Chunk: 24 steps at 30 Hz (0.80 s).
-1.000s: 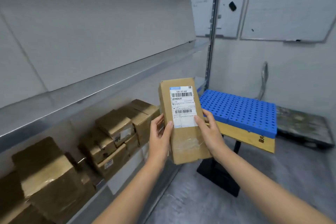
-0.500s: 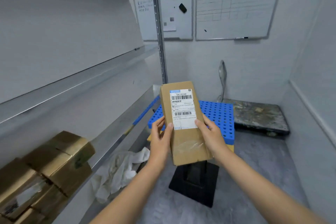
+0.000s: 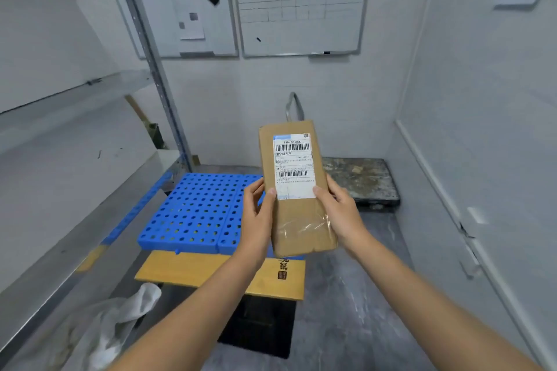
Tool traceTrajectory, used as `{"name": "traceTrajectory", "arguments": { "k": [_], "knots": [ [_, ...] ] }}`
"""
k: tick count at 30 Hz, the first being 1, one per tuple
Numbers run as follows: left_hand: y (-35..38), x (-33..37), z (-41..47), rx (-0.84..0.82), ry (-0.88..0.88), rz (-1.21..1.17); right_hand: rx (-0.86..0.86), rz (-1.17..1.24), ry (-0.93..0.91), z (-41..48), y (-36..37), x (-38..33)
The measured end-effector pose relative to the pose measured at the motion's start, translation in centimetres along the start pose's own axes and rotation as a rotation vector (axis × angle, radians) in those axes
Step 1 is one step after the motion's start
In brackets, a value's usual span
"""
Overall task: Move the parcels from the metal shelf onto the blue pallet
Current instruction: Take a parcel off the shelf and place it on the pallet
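Observation:
I hold a flat brown cardboard parcel [image 3: 297, 214] upright in front of me, its white barcode label facing me. My left hand [image 3: 258, 214] grips its left edge with the thumb on the front. My right hand [image 3: 337, 211] grips its right edge the same way. The parcel hangs above the right front part of the blue perforated pallet [image 3: 193, 214], which lies on a yellow board. The metal shelf [image 3: 75, 220] runs along the left; its visible stretch carries no parcels.
The yellow board [image 3: 211, 272] sits on a black stand [image 3: 259, 328]. A white cloth [image 3: 120, 319] lies on the floor at the lower left. A dirty flat platform [image 3: 361, 181] sits against the back wall. Whiteboards [image 3: 301, 3] hang above. A wall closes the right side.
My view has swung right, away from the shelf's parcels, which have left the frame. The pallet now lies directly under and in front of the held parcel. My grip is unchanged.

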State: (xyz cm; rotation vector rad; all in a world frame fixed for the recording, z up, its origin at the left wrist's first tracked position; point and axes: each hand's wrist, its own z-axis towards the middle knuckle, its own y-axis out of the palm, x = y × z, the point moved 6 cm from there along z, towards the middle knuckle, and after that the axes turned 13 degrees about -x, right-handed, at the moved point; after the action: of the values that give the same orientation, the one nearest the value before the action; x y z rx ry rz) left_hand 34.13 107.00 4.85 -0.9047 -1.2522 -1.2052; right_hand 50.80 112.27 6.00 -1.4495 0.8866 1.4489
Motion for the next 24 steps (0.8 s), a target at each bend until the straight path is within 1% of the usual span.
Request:
{"name": "traceTrajectory", "arguments": {
  "k": [3, 7, 10, 13, 17, 19, 24],
  "knots": [
    [2.6, -1.7, 3.7, -0.031, -0.015, -0.035, 0.041, -0.039, 0.018, 2.9, -3.1, 1.2],
    [4.6, -3.8, 9.6, -0.046, -0.031, -0.072, 0.049, -0.056, 0.043, 8.4, -6.2, 2.2],
    [5.2, -5.3, 14.6, -0.019, -0.039, -0.096, 0.029, -0.068, 0.027, 13.5, -7.6, 2.5],
    [4.9, -6.4, 19.3, 0.023, -0.041, -0.121, -0.022, -0.104, 0.071, 19.1, -8.1, 2.8],
    [3.2, -7.7, 23.9, 0.115, -0.053, -0.119, -0.112, -0.141, 0.096, 25.6, -7.2, 3.6],
    [1.8, -8.3, 25.4, 0.149, -0.066, -0.113, -0.154, -0.121, 0.095, 28.1, -6.1, 4.2],
    [-4.8, -9.6, 26.4, 0.345, -0.082, -0.107, -0.342, -0.120, 0.122, 33.0, 1.0, 6.1]
  ]
}}
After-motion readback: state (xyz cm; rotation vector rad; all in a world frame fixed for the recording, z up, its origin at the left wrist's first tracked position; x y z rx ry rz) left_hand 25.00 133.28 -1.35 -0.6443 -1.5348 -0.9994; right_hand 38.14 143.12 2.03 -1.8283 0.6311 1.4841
